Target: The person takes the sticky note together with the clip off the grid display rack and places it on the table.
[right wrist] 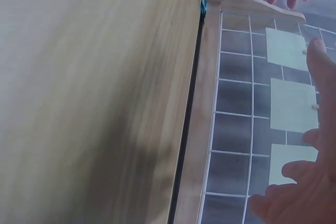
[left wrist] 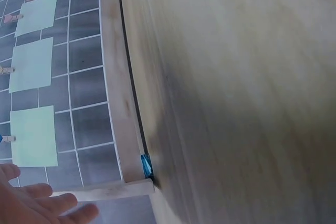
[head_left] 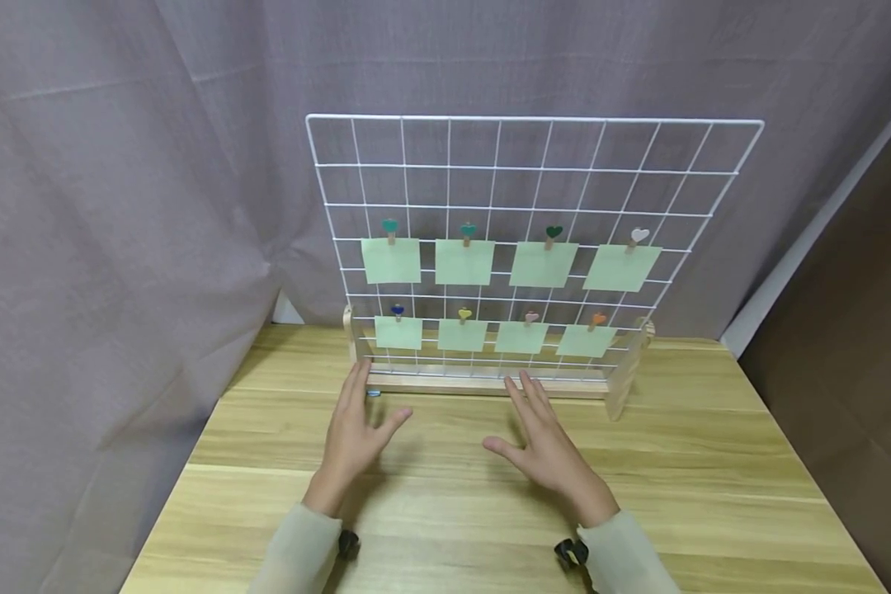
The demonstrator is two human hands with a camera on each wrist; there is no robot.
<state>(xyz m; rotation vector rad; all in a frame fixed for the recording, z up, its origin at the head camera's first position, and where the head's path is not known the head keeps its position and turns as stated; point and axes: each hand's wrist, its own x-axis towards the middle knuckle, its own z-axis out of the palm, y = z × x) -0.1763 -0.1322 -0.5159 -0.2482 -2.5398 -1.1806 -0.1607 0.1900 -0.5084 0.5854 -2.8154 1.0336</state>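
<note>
A white wire grid [head_left: 535,119] stands in a wooden stand [head_left: 483,386] on the table. Pale green paper notes hang from it in two rows, such as an upper note [head_left: 391,262] and a lower note [head_left: 461,336]. Small wooden clips with coloured hearts hold them, including a dark green heart clip [head_left: 553,232]. My left hand [head_left: 352,441] is in front of the stand's left end, fingers extended and thumb spread. Nearer the middle, my right hand [head_left: 553,454] spreads its thumb and fingers likewise. Nothing is held in either hand.
A small blue item [left wrist: 147,166] lies at the left end of the stand's front rail. Grey cloth [head_left: 156,206] hangs behind and left of the wooden table [head_left: 713,462]. A brown panel [head_left: 846,330] borders the right side.
</note>
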